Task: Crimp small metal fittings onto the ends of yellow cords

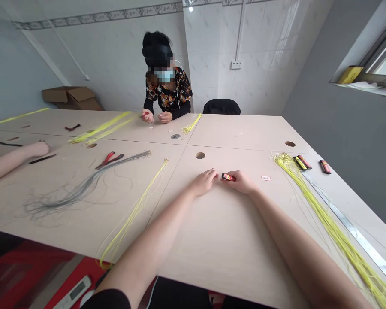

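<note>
My right hand [242,182] grips a small red-and-black lighter [228,177] above the table, its end pointing left. Just left of it, my left hand [206,181] has its fingertips pinched together; whatever may be between them is too small to make out. Both forearms reach in from the table's near edge. To the left of my left arm lies a thin bundle of yellow cords [140,201]. A thicker yellow cord bundle [321,210] stretches along the right side, its far end knotted or looped.
Lighters [304,161] and a metal ruler [350,231] lie at the right. Grey strands [80,191] and red-handled pliers [108,159] are on the left. A co-worker [167,86] sits across the table [225,240]; another person's arm [16,158] reaches in at left. Cable holes [200,156] pierce the tabletop.
</note>
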`<state>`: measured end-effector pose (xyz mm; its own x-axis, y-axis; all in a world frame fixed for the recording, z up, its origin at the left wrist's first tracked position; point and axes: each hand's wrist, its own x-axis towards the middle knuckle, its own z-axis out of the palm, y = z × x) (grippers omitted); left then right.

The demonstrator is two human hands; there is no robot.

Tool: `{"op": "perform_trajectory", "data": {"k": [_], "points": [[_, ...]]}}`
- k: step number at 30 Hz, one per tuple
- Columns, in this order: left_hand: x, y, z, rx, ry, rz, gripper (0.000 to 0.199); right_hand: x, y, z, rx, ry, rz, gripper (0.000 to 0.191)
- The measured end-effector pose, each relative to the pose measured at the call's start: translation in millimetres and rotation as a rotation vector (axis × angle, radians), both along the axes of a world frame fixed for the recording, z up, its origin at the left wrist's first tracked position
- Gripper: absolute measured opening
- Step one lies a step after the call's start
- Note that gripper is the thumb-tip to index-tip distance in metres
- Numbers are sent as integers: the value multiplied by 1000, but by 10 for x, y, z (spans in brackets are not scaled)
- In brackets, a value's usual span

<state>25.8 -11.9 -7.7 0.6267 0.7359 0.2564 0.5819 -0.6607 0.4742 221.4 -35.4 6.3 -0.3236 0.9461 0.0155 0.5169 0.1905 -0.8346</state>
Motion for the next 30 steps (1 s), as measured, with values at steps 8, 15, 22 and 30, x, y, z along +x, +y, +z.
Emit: {"op": "perform_trajectory", "data": {"k": [8,15,22,30], "points": [[8,-8,1,10,0,3,15,-20,-3,-9,50,-66,-16,22],[58,-19,-23,40,-53,9,16,-14,-13,9,22,-56,49,23],[83,-41,24,29,-61,-16,16,19,1,-6,-4,19,100,23],[80,-40,26,-9,-53,-10,13,15,-11,34,18,7,116,14]]}}
